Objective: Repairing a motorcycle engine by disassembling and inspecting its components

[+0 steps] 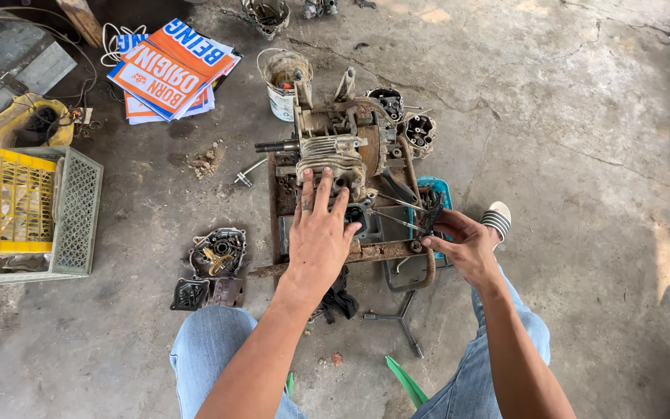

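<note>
Cracked, oil-stained concrete floor (583, 116) fills the frame, with the person crouched over it, knees in blue jeans at the bottom edge. At far left sits a grey plastic crate (77, 209) with a yellow crate (17, 203) nested inside. Upper left of centre lies a stack of orange and blue printed sheets (170, 70). Lower down, left of centre, a removed engine side cover (218, 252) lies beside two smaller dark parts.

In the middle of the frame a small finned engine block (333, 155) sits on a rusty metal frame (327, 260), a dirty white bucket (284, 84) just behind it. The left hand (319, 233) lies flat, fingers spread wide, on the lower fins of the block. To its right, the right hand (463, 244) pinches a small dark linkage part (430, 211), from which thin rods run back toward the block, in front of a blue tray (437, 190).

Judging from this grip, the job goes best with the left palm pressing firmly so the block cannot rock, while the right eases the thin rods straight along their line rather than bending them sideways.
</note>
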